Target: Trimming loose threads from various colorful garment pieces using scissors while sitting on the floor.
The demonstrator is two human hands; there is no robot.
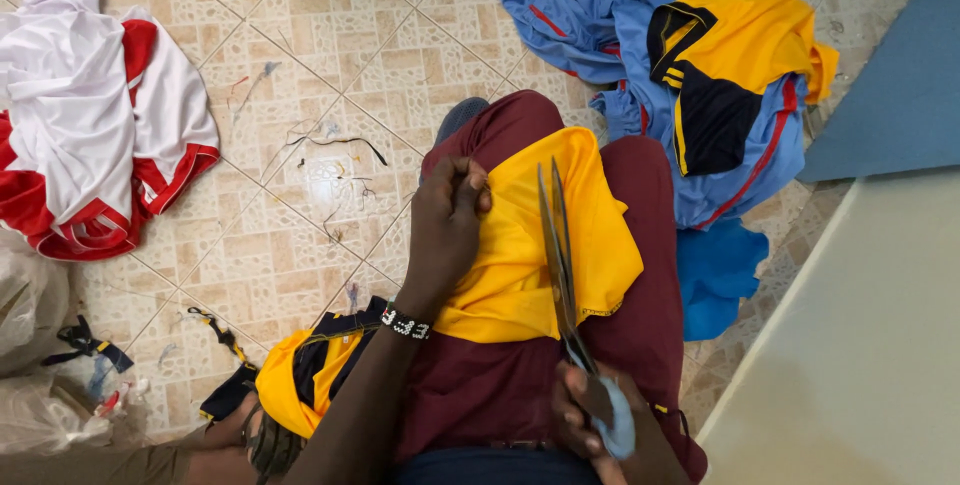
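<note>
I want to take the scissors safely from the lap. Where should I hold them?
Grip the scissors at the blue handle loops, coming from the body side. The long blades point away over the yellow cloth, and the right hand holds those loops.

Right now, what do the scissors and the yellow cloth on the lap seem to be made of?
Scissors: blades look like dull grey metal, slim and hard-edged; the handles, in the right hand, seem wrapped in pale blue material. Yellow cloth: probably thin synthetic knit, smooth with slight sheen, folding softly under the left hand.

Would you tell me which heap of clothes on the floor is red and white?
The heap at far left; the pile at upper right is blue and yellow, and the yellow cloth lies on the lap.
</note>
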